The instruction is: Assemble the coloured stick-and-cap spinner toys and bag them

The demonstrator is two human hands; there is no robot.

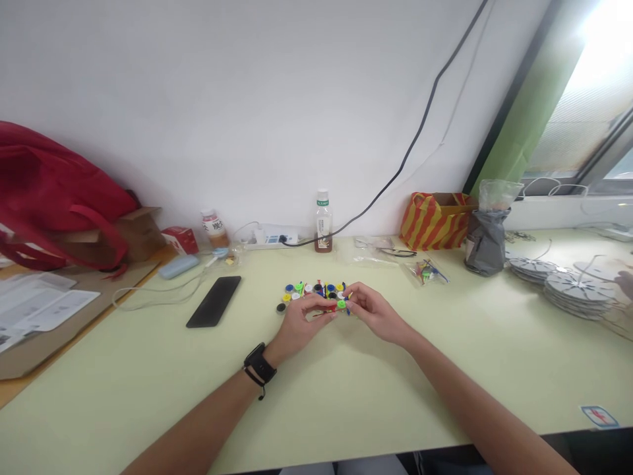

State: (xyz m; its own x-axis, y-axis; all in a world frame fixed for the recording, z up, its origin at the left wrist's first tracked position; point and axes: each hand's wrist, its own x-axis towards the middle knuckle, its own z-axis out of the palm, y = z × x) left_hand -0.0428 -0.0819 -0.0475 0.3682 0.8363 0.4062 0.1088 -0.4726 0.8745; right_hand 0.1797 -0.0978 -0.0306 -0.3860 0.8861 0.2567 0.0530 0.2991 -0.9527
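Both my hands meet over a cluster of small round discs (pixel 287 288) in blue, green, yellow, white and black, with thin coloured pieces among them. My left hand (pixel 301 323) has a black watch (pixel 260 363) at the wrist. Its thumb and fingers pinch a thin red piece (pixel 324 312), too small to name surely. Between the two hands is a small green disc (pixel 341 304), and the fingertips of my right hand (pixel 380 315) close on its right side. What else those fingertips hold is partly hidden.
A black phone (pixel 214 302) lies left of my hands. Behind stand a drink bottle (pixel 323 224), a power strip (pixel 277 235) and a striped bag (pixel 430 221). Stacked grey discs (pixel 578 293), a grey plastic bag (pixel 485 243) and a packet of coloured pieces (pixel 427 271) are right. A person's hand shows far right.
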